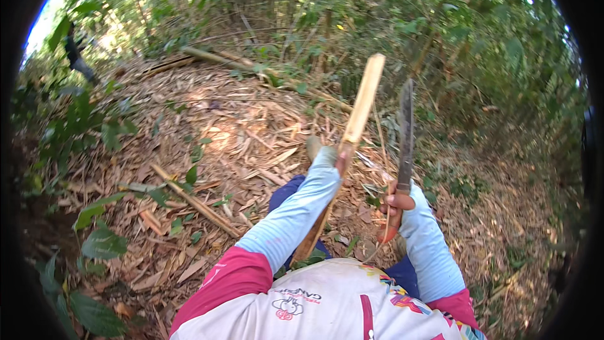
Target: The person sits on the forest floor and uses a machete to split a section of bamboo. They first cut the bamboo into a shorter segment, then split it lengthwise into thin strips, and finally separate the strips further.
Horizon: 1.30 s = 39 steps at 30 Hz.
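A split length of pale bamboo stands tilted in front of me. Its upper end leans right and away, and its lower end comes down beside my body. My left hand is closed around it near the middle, partly hidden by my light blue sleeve. To the right, my right hand grips the reddish-brown handle of a machete. The long dark blade points up and away, apart from the bamboo. A thin pale strip shows against the fingers of my right hand.
Dry leaves and bamboo litter cover the ground. A bamboo stick lies at left, and a longer bamboo pole lies farther off. Green leafy plants grow at near left. Dense thicket stands behind and to the right.
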### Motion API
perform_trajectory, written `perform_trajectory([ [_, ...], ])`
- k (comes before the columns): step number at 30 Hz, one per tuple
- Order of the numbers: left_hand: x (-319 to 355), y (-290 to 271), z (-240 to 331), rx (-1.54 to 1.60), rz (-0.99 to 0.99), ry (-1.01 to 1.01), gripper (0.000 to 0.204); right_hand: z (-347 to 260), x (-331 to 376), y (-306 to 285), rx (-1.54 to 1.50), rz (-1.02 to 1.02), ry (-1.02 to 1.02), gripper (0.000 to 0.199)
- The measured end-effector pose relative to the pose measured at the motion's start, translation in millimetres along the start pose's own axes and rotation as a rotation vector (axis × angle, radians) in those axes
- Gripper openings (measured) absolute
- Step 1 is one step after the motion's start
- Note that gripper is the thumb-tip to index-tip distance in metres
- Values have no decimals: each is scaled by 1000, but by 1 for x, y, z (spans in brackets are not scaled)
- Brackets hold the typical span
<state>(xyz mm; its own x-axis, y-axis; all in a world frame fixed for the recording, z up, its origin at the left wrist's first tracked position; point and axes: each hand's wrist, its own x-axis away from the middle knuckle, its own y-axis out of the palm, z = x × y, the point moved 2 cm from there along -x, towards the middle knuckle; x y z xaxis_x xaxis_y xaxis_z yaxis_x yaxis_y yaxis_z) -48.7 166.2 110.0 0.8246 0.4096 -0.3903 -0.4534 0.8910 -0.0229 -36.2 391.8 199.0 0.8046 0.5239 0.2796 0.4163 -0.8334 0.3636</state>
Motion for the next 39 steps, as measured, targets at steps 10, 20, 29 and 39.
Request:
perform_trajectory([
  [10,2,-65,-54,-28,72,-513,36,-34,57,-48,268,121,-59,27],
  [20,6,-68,-22,737,-204,-820,44,-68,73,-240,632,818,-422,22],
  [29,13,-68,-15,1254,-498,-858,49,-119,75,-229,752,933,-462,35],
  [39,-39,-68,17,851,-539,-591,72,53,48,-179,693,761,224,60],
])
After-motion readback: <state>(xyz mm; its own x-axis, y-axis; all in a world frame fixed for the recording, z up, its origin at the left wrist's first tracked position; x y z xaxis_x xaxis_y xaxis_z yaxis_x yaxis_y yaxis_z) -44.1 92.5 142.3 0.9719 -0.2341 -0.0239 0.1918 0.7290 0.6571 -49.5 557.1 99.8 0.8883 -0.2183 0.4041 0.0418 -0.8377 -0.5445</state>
